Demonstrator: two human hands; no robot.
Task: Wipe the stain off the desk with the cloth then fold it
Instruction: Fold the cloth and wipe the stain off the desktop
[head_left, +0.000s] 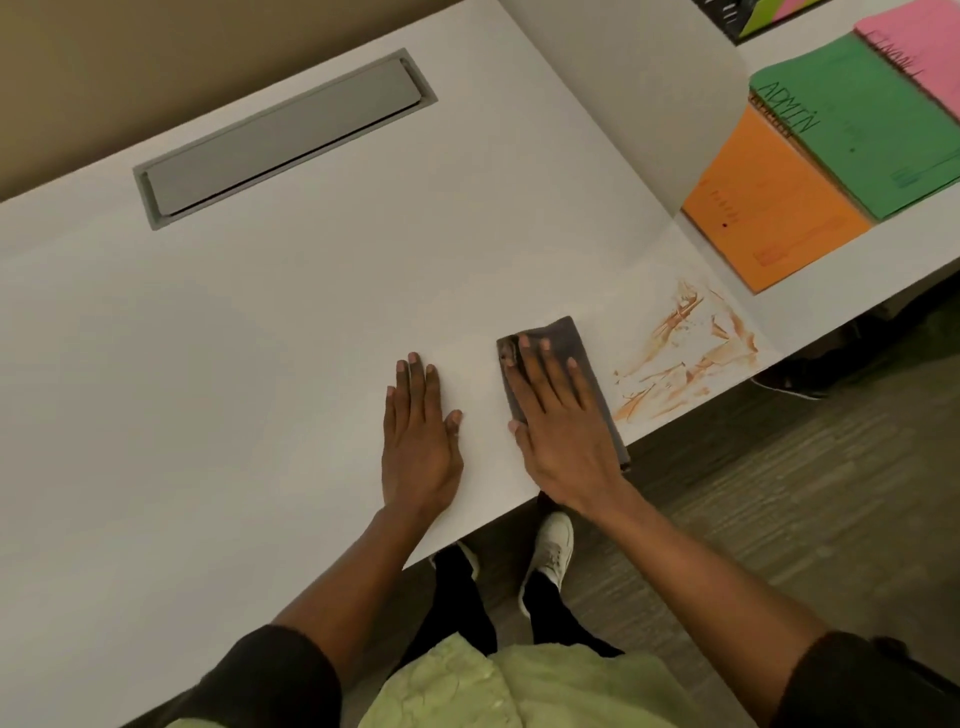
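A dark grey folded cloth (574, 338) lies flat on the white desk (260, 322) near its front edge. My right hand (558, 421) presses down on the cloth with its fingers spread, covering most of it. An orange-brown smeared stain (685, 353) streaks the desk just right of the cloth, apart from it. My left hand (418, 431) rests flat and empty on the desk, a short way left of the cloth.
A grey cable-tray lid (283, 137) is set into the desk at the back left. Orange (769, 218), green (857, 135) and pink (919, 47) folders lie at the back right behind a low white divider (649, 104). The front desk edge runs just below my hands.
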